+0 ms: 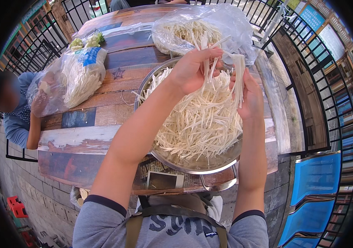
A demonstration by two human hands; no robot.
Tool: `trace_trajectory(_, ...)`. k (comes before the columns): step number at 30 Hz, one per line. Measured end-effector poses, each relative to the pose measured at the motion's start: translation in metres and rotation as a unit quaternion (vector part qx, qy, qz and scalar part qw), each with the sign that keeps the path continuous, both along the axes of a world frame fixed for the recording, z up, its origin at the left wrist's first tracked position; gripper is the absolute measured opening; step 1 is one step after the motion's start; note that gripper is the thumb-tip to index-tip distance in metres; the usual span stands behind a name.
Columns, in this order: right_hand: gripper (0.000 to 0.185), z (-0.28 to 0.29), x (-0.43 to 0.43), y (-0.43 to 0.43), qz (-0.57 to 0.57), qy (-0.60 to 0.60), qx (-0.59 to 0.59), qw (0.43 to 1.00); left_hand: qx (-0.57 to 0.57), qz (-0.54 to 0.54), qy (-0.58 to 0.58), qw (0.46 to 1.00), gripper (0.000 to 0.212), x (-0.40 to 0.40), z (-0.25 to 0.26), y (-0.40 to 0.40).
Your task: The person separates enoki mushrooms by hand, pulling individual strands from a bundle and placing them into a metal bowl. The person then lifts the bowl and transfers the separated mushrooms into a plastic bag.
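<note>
Both my hands are raised over the far side of a wide stainless steel basin heaped with loose enoki mushroom strands. My left hand pinches a few thin strands between thumb and fingers, their ends poking up past the thumb. Close beside it, my right hand grips a small bundle of enoki mushrooms that bends over at the top and hangs down. My left forearm hides part of the basin's left side. A metal loop handle juts from the near rim.
Behind the basin lies an open clear plastic bag with more enoki. At left, a person has hands at another enoki bag, near pale green vegetable pieces. The wood-patterned table has blue seats to its right.
</note>
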State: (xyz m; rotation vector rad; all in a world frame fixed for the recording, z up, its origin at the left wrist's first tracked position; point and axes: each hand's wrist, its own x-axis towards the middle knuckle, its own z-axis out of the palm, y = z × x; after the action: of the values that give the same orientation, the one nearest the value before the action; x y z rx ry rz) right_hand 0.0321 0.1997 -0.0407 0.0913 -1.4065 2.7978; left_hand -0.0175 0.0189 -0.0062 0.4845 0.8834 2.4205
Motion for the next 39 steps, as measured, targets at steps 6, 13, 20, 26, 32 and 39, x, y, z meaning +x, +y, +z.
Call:
trace_trajectory(6, 0.035, 0.003, -0.004, -0.005, -0.012, 0.01, -0.13, 0.991, 0.019, -0.005, 0.02, 1.0, 0.014, -0.007, -0.004, -0.006)
trace_trajectory(13, 0.026, 0.01, 0.003, -0.009, 0.007, 0.007, -0.058, 0.998, -0.122, 0.007, 0.08, 0.989, 0.021, 0.006, -0.005, 0.006)
trace_trajectory(20, 0.02, 0.012, 0.006, -0.016, -0.03, -0.003, -0.027, 0.999, -0.227, 0.042, 0.151, 0.961, 0.015, 0.01, -0.011, 0.013)
trace_trajectory(26, 0.019, 0.005, 0.003, -0.01, -0.038, -0.003, 0.001, 0.999, -0.145, -0.026, 0.083, 0.986, 0.007, 0.001, -0.009, 0.004)
trace_trajectory(32, 0.019, 0.002, -0.002, -0.006, -0.04, -0.015, -0.073, 0.996, -0.066, -0.017, 0.068, 0.995, 0.004, 0.004, 0.001, 0.0)
trace_trajectory(39, 0.024, 0.01, 0.005, -0.017, -0.022, 0.013, -0.03, 0.999, -0.229, 0.078, 0.179, 0.954, 0.021, 0.011, -0.006, 0.01)
